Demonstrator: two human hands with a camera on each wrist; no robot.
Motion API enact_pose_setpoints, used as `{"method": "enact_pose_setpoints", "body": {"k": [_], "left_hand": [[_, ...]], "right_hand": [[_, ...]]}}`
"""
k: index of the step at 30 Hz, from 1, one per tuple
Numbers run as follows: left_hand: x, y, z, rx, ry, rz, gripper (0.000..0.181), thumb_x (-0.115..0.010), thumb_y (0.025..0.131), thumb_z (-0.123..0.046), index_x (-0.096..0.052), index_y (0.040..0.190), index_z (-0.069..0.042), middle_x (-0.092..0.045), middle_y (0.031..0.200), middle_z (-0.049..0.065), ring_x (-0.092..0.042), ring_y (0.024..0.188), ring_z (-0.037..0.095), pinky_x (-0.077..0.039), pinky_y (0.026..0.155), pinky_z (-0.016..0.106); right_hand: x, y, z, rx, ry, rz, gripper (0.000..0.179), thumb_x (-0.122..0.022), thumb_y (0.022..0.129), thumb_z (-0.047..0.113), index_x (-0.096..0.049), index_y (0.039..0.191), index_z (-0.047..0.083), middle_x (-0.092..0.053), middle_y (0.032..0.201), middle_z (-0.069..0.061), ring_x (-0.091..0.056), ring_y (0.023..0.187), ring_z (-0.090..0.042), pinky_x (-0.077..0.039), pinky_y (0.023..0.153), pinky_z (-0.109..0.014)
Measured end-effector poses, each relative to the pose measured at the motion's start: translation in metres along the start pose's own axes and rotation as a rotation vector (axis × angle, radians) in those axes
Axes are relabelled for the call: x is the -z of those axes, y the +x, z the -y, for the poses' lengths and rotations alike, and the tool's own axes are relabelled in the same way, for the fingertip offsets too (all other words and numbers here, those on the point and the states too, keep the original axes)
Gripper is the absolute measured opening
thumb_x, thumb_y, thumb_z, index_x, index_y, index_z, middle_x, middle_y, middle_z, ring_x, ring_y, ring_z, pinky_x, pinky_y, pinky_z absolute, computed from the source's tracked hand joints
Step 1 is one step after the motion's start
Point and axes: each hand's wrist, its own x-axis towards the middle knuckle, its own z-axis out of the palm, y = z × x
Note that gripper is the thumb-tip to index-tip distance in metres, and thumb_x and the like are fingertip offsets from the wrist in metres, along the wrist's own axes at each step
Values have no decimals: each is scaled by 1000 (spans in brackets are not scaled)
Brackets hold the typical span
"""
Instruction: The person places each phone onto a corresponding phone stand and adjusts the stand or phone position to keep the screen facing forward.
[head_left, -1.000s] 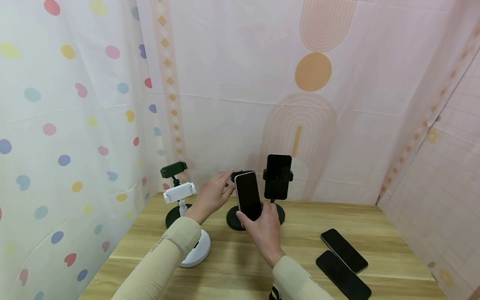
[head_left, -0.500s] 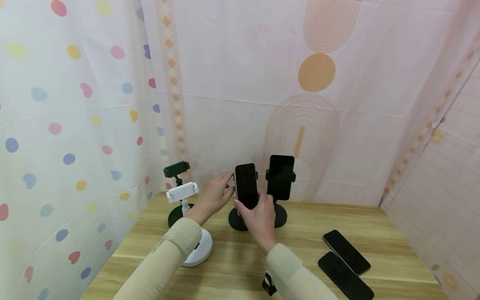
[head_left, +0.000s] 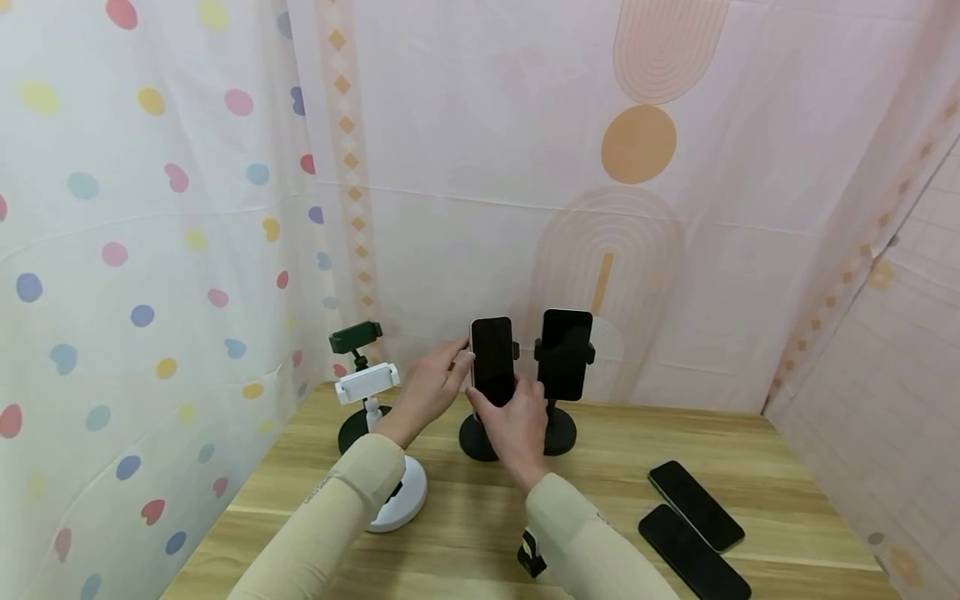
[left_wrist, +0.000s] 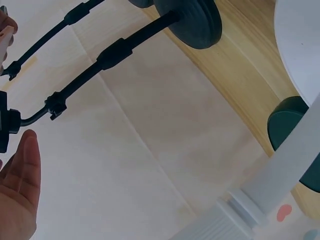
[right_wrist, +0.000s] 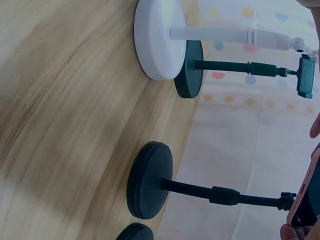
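My right hand [head_left: 516,421] grips the lower part of a dark-screened smartphone [head_left: 492,358], thumb on its left edge and fingers on its right. The phone stands upright in front of the clamp of a black phone stand [head_left: 476,440], covering most of it. On the clamp's left side, my left hand [head_left: 427,387] pinches its end with fingers and thumb, right at the phone's edge. The left wrist view shows the stand's pole [left_wrist: 115,54] and the left hand [left_wrist: 20,195] close by the clamp. In the right wrist view the phone's pinkish edge [right_wrist: 302,192] shows.
To the right, a second black stand [head_left: 558,432] bears another phone [head_left: 566,354]. A white stand [head_left: 367,382] and a dark green stand [head_left: 356,337] are at the left. Two phones [head_left: 696,505] lie on the wooden table [head_left: 600,500] at the right. Curtains hang behind.
My right hand has raised the phone from in front of the clamp and set it more upright against it. The left hand stays at the clamp's left side.
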Motion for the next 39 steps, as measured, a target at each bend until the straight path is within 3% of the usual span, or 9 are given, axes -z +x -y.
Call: {"method": "enact_pose_setpoints", "body": {"k": [5, 11, 19, 27, 33, 39], "left_hand": [[1, 4, -3, 74, -139, 79, 57, -53, 103, -40, -42, 151, -11, -55, 141, 12, -67, 105, 26, -55, 85, 44], [1, 10, -3, 80, -235, 119, 47, -58, 102, -32, -51, 146, -18, -58, 136, 9, -67, 105, 25, -55, 84, 43], [1, 15, -1, 64, -265, 118, 31, -59, 101, -27, -62, 129, -15, -63, 126, 9, -68, 101, 26, -55, 83, 44], [3, 15, 2, 109, -332, 142, 32, -58, 102, -26, -63, 131, -14, -65, 122, 11, -66, 101, 31, -53, 86, 48], [4, 17, 4, 159, -379, 194, 34, -57, 102, -29, -60, 132, -12, -64, 117, 11, -64, 95, 25, -52, 83, 45], [6, 18, 6, 149, -349, 224, 30, -57, 103, -28, -58, 126, -10, -63, 113, 11, -63, 88, 20, -52, 77, 40]], "right_hand": [[1, 2, 2, -6, 13, 10, 75, -76, 79, 57, -60, 128, 3, -54, 111, -12, -51, 96, -26, -45, 84, -45], [2, 5, 2, -7, 17, 0, 74, -76, 79, 58, -61, 127, 4, -54, 113, -12, -52, 97, -27, -44, 85, -46], [0, 7, 2, -12, 8, -1, 74, -77, 79, 56, -61, 128, 2, -55, 112, -13, -52, 98, -28, -44, 87, -46], [-1, 8, 2, -17, 10, 3, 71, -78, 80, 52, -61, 128, 2, -54, 112, -15, -53, 96, -29, -45, 86, -47], [-1, 7, 2, -4, 12, 16, 74, -78, 81, 52, -58, 133, 3, -53, 113, -15, -53, 96, -29, -44, 85, -47], [-1, 8, 2, 0, 12, 21, 77, -78, 81, 53, -57, 135, 2, -53, 114, -16, -53, 96, -30, -45, 84, -47]]}}
